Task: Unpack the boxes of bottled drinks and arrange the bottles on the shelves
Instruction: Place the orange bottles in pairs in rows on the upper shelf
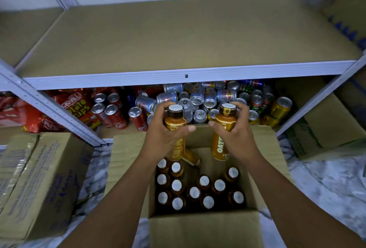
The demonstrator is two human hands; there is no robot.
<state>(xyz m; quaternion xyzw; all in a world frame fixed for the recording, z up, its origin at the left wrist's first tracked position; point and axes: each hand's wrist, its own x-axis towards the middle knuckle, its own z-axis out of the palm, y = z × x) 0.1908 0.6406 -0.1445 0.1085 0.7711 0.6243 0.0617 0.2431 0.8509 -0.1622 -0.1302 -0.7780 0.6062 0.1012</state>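
Closed carton [39, 178] on floor far left; chip bags [79, 107] & cans [198, 97] on lower shelf [116, 129]. Left grip [164, 137] wrapped round orange bottle [175, 123], right grip [235, 135] round 2nd bottle [218, 148], both upright just above open box [202, 226] w/ more bottles [198, 188] standing inside. Another carton [326, 125] far right.

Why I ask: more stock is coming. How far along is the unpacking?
Early. Done: the box is open, with a gap at its far end. In hand: the left hand grips one bottle, the right hand a second bottle. Left: about a dozen bottles stand inside, the upper shelf shows none, and a closed carton waits.
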